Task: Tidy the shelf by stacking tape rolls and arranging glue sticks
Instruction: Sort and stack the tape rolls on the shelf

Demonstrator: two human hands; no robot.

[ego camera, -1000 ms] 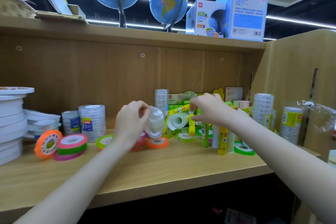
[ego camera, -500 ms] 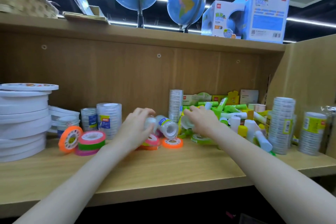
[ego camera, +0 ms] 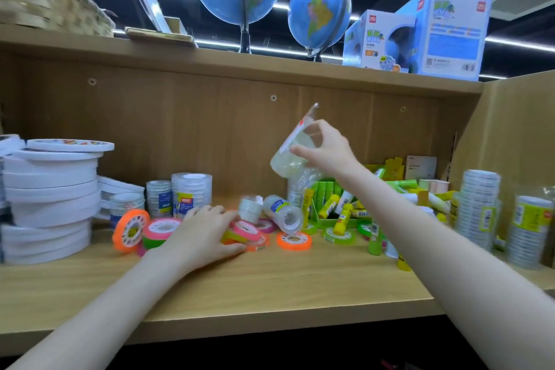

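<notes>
Two hands at work among tape rolls and glue sticks on a wooden shelf (ego camera: 270, 285).

Head view: the right hand (ego camera: 329, 150) is raised above the clutter, its grip closed around a shrink-wrapped sleeve of clear tape rolls (ego camera: 292, 150) held tilted in the air — wrapper tip pointing up toward the back panel. The left hand (ego camera: 204, 231) lies low on the shelf, fingers fairly straight and resting over a pink tape roll (ego camera: 244, 230) stacked on other neon rolls; its grip is open. Just beside it lie another clear tape sleeve (ego camera: 283, 213) on its side and an orange tape roll (ego camera: 293, 241) lying flat. Glue sticks (ego camera: 342, 213) — green and yellow — are heaped to the right; white tape rolls (ego camera: 51, 198) stand stacked at far left.
</notes>
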